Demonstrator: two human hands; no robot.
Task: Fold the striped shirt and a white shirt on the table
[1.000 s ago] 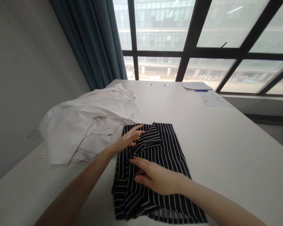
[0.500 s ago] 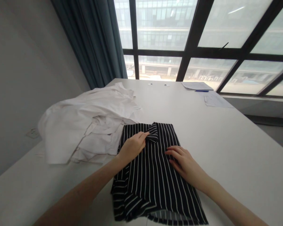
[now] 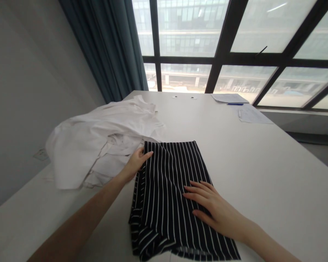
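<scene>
A black garment with white stripes (image 3: 169,182) lies folded in a rough rectangle before me; its exact kind does not show. At its upper left edge, my left hand (image 3: 135,163) pinches the cloth, thumb on top and the other fingers partly hidden behind the edge. My right hand (image 3: 211,205) rests flat on the right side of the cloth, fingers spread. The near left corner is bunched into loose folds, and the near edge gapes a little.
A heap of white cloth (image 3: 98,131) lies on the white table (image 3: 262,163) to the left, touching the striped garment's far left side. Papers (image 3: 229,98) and a blue pen (image 3: 235,104) lie at the far right. A dark curtain (image 3: 112,47) and windows stand behind.
My left hand has moved left from the turned-up flap to the garment's left edge. The flap at the top now lies flat. My right hand has slid slightly nearer, fingers more spread.
</scene>
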